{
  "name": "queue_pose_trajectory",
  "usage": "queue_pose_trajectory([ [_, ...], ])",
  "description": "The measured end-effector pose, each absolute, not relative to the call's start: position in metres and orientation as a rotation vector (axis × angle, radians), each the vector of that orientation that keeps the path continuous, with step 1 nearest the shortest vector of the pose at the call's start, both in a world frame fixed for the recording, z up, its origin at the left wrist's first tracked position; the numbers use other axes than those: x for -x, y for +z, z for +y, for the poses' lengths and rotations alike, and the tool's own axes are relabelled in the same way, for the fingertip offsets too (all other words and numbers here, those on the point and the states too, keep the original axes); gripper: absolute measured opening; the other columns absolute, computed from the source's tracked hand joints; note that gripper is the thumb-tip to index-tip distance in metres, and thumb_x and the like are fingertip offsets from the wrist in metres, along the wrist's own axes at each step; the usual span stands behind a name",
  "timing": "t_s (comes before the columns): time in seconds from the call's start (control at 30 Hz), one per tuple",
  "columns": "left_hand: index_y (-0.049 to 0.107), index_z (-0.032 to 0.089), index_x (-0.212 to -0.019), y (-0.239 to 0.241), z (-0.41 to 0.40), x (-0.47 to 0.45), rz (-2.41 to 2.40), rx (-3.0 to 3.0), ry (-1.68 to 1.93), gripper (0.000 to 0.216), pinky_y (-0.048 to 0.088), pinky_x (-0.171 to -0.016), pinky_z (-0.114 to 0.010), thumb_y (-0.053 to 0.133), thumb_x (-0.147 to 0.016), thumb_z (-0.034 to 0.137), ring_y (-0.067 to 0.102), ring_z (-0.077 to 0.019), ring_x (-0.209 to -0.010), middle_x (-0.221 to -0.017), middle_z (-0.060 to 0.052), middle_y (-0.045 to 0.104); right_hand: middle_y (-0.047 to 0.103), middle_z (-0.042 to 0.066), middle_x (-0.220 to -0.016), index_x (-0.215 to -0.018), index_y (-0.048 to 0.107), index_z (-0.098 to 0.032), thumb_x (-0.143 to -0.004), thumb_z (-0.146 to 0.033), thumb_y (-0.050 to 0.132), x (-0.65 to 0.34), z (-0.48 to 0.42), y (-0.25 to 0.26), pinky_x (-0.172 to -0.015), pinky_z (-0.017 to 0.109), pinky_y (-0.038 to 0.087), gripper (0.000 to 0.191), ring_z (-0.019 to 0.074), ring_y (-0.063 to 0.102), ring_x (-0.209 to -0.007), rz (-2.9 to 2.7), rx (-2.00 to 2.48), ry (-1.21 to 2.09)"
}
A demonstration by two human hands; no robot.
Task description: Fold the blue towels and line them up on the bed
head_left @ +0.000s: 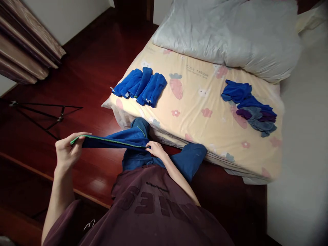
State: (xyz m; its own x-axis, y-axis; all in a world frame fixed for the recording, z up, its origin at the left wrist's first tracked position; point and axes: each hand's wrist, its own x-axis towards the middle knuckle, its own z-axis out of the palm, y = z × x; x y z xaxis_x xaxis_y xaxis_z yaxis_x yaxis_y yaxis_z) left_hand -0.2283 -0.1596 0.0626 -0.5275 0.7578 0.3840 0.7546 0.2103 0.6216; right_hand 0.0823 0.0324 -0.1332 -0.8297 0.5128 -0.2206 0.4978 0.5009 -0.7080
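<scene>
A blue cloth with a green edge is stretched level between my two hands, above my lap. My left hand pinches its left end, out over the dark wooden floor. My right hand grips its right end close to my knees. On the bed's near left corner lies a row of several rolled blue cloths. At the bed's right side sits a loose pile of blue, grey and purple cloths.
The bed has a yellow sheet printed with flowers and carrots, and a grey pillow at its far end. A black tripod stand lies on the floor to the left. A curtain hangs at the upper left.
</scene>
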Motion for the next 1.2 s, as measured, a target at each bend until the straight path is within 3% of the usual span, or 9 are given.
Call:
queue_pose_trajectory([
  [0.07,0.078,0.015,-0.096,0.062,-0.163,0.230,2.445,-1.532,1.229,0.029,0.044,-0.060,-0.016,0.059,-0.097,0.037,0.064,-0.0084,-0.064,-0.083,-0.004,0.077,0.069,0.001,-0.092,-0.088,0.073,-0.022,-0.086,-0.028,0.075,-0.097,0.034,-0.131,-0.072,0.024,0.044,0.006,0.0148,0.062,-0.079,-2.622,0.972,1.261],
  [0.17,0.078,0.014,-0.097,0.063,-0.166,0.231,2.454,-1.487,1.260,0.030,0.046,-0.065,-0.018,0.059,-0.098,0.037,0.066,-0.0106,-0.070,-0.087,-0.006,0.077,0.064,0.000,-0.080,-0.077,0.067,-0.020,-0.087,-0.033,0.072,-0.119,0.035,-0.116,-0.065,0.024,0.042,0.017,0.0130,0.056,-0.067,-2.339,1.038,1.365],
  [0.4,0.079,0.015,-0.096,0.068,-0.161,0.231,2.374,-1.593,1.468,0.029,0.044,-0.068,-0.023,0.060,-0.097,0.037,0.061,-0.0124,-0.071,-0.081,-0.006,0.071,0.061,0.001,-0.075,-0.070,0.060,-0.020,-0.092,-0.048,0.064,-0.149,0.028,-0.069,-0.064,0.026,0.043,0.037,0.0150,0.056,-0.071,-1.869,1.019,1.565],
  [0.53,0.080,0.018,-0.094,0.070,-0.155,0.232,2.392,-1.681,1.516,0.028,0.043,-0.070,-0.025,0.064,-0.095,0.040,0.059,-0.0133,-0.076,-0.085,-0.006,0.067,0.060,0.001,-0.073,-0.068,0.064,-0.020,-0.092,-0.043,0.067,-0.168,0.031,-0.039,-0.066,0.027,0.043,0.033,0.0143,0.053,-0.069,-1.843,0.998,1.488],
  [0.8,0.081,0.021,-0.095,0.079,-0.149,0.225,2.275,-1.758,1.606,0.030,0.045,-0.068,-0.027,0.065,-0.093,0.046,0.060,-0.0141,-0.074,-0.086,-0.005,0.067,0.069,0.003,-0.076,-0.073,0.071,-0.021,-0.090,-0.034,0.071,-0.189,0.039,-0.008,-0.074,0.032,0.050,0.021,0.0176,0.062,-0.075,-1.825,0.942,1.417],
  [1.07,0.081,0.024,-0.090,0.092,-0.146,0.218,2.135,-1.843,1.566,0.017,0.047,-0.064,-0.030,0.070,-0.089,0.037,0.061,-0.0153,-0.069,-0.082,-0.004,0.067,0.071,0.006,-0.086,-0.083,0.070,-0.022,-0.093,-0.026,0.067,-0.207,0.035,0.006,-0.081,0.039,0.055,0.012,0.0218,0.068,-0.086,-1.727,0.927,0.867],
  [1.2,0.078,0.023,-0.081,0.084,-0.144,0.226,2.136,-1.763,1.722,0.019,0.045,-0.056,-0.032,0.073,-0.083,0.041,0.059,-0.0174,-0.062,-0.076,-0.005,0.066,0.068,0.004,-0.078,-0.083,0.066,-0.022,-0.097,-0.027,0.063,-0.233,0.017,0.017,-0.073,0.033,0.054,0.015,0.0182,0.066,-0.077,-1.973,0.770,0.929],
])
